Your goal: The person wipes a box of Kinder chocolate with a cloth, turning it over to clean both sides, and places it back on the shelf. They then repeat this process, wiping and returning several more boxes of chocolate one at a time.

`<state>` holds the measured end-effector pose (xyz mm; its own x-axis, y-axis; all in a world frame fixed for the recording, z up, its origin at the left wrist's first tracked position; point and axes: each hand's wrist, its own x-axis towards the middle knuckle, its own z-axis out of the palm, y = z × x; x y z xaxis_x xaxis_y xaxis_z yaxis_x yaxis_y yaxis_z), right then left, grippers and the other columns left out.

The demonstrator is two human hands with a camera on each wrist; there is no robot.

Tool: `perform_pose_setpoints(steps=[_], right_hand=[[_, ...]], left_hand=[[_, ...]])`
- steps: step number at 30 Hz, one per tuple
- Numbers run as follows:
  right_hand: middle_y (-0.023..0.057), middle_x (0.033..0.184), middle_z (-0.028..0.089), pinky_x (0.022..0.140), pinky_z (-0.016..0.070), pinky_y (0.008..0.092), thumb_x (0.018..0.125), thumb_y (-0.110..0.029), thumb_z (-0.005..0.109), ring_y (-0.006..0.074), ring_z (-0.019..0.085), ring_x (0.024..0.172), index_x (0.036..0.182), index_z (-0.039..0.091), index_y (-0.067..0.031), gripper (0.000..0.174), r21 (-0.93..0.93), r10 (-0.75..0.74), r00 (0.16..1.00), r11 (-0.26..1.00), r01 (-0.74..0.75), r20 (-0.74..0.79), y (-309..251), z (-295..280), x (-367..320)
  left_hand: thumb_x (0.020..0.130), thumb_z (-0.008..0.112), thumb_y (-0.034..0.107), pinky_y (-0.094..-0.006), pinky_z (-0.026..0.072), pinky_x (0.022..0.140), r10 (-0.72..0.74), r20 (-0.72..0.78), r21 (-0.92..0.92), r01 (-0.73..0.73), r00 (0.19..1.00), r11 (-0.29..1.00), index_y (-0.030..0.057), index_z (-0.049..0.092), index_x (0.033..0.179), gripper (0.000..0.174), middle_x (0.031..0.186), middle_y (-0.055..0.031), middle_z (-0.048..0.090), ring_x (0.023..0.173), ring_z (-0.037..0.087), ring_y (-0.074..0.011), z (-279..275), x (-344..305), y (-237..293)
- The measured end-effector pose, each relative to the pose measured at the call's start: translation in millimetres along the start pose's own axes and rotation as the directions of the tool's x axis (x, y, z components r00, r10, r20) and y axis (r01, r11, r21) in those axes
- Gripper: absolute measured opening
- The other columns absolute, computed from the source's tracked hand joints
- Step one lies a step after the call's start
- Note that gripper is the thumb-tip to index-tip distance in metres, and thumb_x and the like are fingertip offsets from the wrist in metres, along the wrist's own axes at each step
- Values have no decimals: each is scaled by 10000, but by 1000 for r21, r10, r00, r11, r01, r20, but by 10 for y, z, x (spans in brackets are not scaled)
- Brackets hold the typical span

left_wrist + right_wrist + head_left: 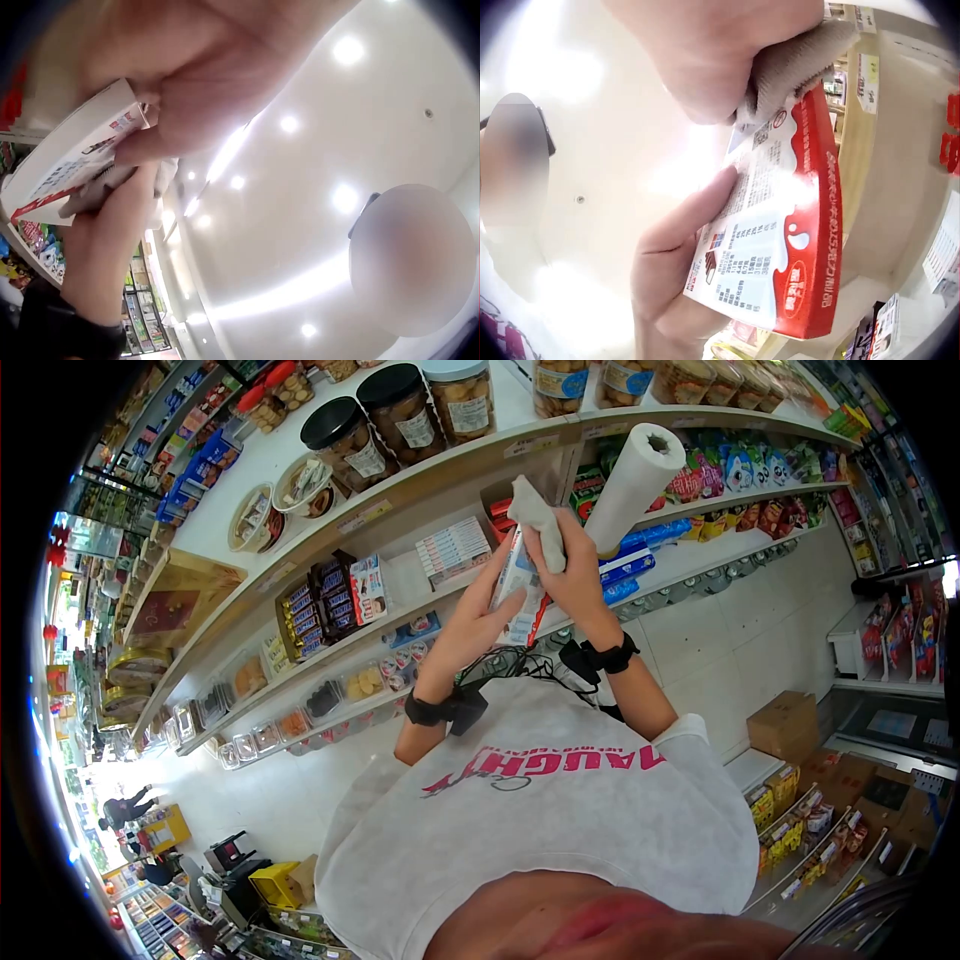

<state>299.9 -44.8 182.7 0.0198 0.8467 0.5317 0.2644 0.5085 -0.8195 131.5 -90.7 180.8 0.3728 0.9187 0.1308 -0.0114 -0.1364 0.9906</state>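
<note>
A flat white and red chocolate box [518, 595] is held in front of the shirt, over the shelf edge. My left hand [470, 622] grips it, thumb [701, 206] lying across the printed white face in the right wrist view. Its red side [823, 240] faces the shelf there. My right hand [572, 575] holds a light grey cloth [537, 520] against the box's upper end. From the right wrist, the bunched cloth [791, 71] shows under the fingers at the box's edge. The left wrist view has the box [75, 154] between both hands.
A white paper roll [637, 482] stands right of my hands, beside blue packages [628, 565]. Left on the shelf are chocolate bar boxes [318, 605] and a stack of white boxes [452, 550]. Dark-lidded jars [345, 445] line the counter above. A cardboard box [785, 725] sits on the floor.
</note>
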Motion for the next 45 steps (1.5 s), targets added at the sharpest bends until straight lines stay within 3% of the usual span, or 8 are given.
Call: perform_pose_setpoints(steps=[6, 13, 21, 24, 30, 33, 42, 45], right_hand=[[166, 964, 681, 781, 525, 361, 945, -233, 696, 273, 685, 887, 1165, 641, -16, 314, -71, 154, 983, 986, -148, 104, -48, -59, 41], [48, 1161, 659, 911, 491, 276, 1008, -290, 645, 134, 620, 1054, 1342, 545, -19, 441, 720, 560, 823, 532, -445, 95, 101, 102, -3], [89, 1287, 619, 1034, 409, 293, 1008, -314, 636, 160, 544, 1191, 1386, 519, -21, 492, 440, 440, 849, 726, -528, 292, -213, 329, -334], [80, 1263, 638, 982, 447, 278, 979, -285, 692, 135, 569, 1142, 1394, 526, -12, 524, 313, 392, 857, 812, -493, 335, -253, 259, -305], [172, 1194, 673, 903, 506, 335, 967, -146, 661, 186, 641, 1032, 1348, 531, 7, 431, 99, 179, 961, 974, -204, 212, -89, 200, -217], [257, 1227, 633, 974, 476, 388, 918, -77, 663, 431, 606, 1159, 1384, 486, 31, 511, 78, 61, 961, 993, -85, 268, -108, 191, -228], [282, 1593, 262, 1215, 220, 412, 985, -231, 617, 432, 241, 1493, 1525, 319, 30, 670, 95, -104, 930, 993, 75, 352, -107, 322, -324], [271, 1506, 406, 1162, 315, 403, 998, -240, 610, 397, 403, 1408, 1478, 387, 32, 595, 73, -54, 972, 997, 38, 230, 29, 353, -256]], left_hand=[[976, 581, 33, -295, 366, 1098, -81, -34, -131, 75, 996, 989, 15, 290, 1572, 664, 1488, -131, 468, 1318, 476, -174, -34, 3, 105], [985, 562, 36, -305, 381, 1090, -59, -230, -163, 21, 971, 986, -14, 293, 1559, 636, 1481, -155, 475, 1309, 488, -193, 29, 34, 81], [1028, 505, 68, -328, 356, 1113, 376, -557, 363, -190, 741, 912, -39, 226, 1568, 617, 1510, -168, 437, 1321, 479, -227, 50, 138, 195], [1026, 512, 73, -342, 359, 1111, 277, -576, 194, -200, 769, 960, -50, 236, 1559, 613, 1487, -183, 462, 1307, 492, -242, -40, 135, 229], [1040, 560, 214, -358, 413, 1027, 190, -443, 565, 108, 876, 818, -49, 294, 1508, 599, 1341, -183, 510, 1230, 488, -217, -211, 151, 58], [1074, 490, 357, -333, 444, 1027, -67, -474, -70, 38, 878, 997, -25, 414, 1444, 537, 1298, -121, 584, 1194, 569, -226, -123, 195, 11], [1058, 285, 622, -316, 429, 1049, -292, -357, -483, 92, 887, 871, 37, 463, 1427, 714, 1319, -106, 564, 1226, 541, -175, -23, 194, 32], [1069, 352, 560, -318, 505, 987, -327, -267, -614, 102, 906, 783, 41, 505, 1373, 620, 1231, -82, 637, 1119, 633, -185, 58, 164, 65]])
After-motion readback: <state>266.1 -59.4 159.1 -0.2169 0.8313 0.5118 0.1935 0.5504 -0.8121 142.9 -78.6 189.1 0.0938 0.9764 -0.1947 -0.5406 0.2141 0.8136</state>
